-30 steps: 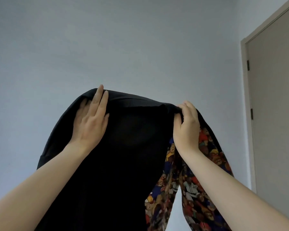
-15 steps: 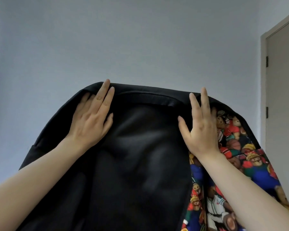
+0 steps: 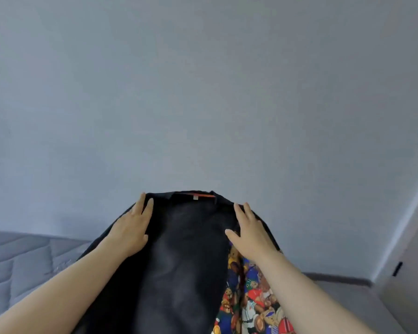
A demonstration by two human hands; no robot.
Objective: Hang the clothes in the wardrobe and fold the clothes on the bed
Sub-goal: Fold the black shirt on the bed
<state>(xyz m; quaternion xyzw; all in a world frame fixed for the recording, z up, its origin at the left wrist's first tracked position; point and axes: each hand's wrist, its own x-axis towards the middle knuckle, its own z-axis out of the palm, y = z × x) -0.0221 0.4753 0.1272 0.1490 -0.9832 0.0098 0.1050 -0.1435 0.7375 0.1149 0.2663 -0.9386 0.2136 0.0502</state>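
Note:
A black jacket (image 3: pixel 184 256) with a bright bear-print lining (image 3: pixel 249 307) is held up in the air in front of the wall, its inside facing me. A red strip with a white label (image 3: pixel 195 196) shows at the collar. My left hand (image 3: pixel 128 232) lies flat against the inside of the left shoulder, fingers stretched up to the top edge. My right hand (image 3: pixel 250 233) rests the same way on the right shoulder, just above the printed lining. Both hands bear the jacket. Its lower part runs out of the bottom of the view.
A grey quilted bed (image 3: pixel 22 266) lies low on the left, partly behind the jacket. A plain grey wall (image 3: pixel 203 92) fills the background. A door with a dark hinge (image 3: pixel 397 268) stands at the right edge, with floor (image 3: pixel 343 295) below it.
The jacket has come down and further from me, and the view has tilted down so the bed and floor appear. My right hand went from pinching the top edge to lying flat.

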